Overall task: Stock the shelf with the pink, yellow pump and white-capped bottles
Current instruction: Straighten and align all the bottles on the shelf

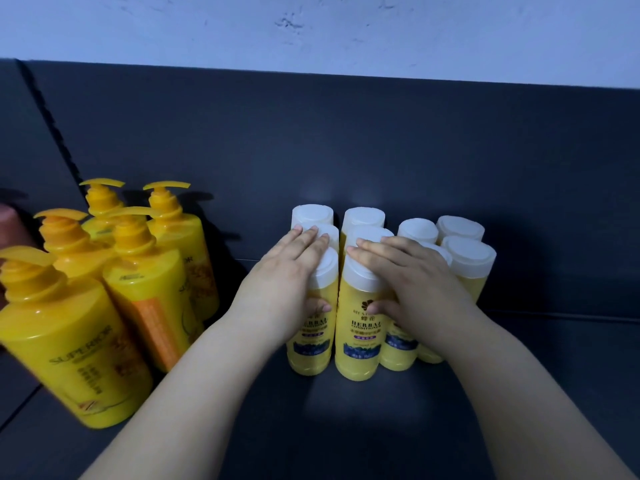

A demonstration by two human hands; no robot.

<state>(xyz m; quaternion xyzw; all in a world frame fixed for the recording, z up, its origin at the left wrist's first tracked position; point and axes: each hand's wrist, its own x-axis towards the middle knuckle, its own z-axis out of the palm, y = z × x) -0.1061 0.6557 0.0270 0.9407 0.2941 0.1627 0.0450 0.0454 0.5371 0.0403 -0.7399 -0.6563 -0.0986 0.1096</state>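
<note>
Our left hand and right hand lie side by side over the near white-capped bottles, fingers almost straight across the caps and thumbs pressed to the yellow fronts, neither hand closed around a bottle. We count at least ten white caps packed in rows at the middle of the dark shelf; the right hand hides part of that group. Five yellow pump bottles stand clustered to the left, apart from them. At the far left edge we see a pinkish shape, too cropped to identify. A pale wall rises beyond the shelf's dark back panel.
</note>
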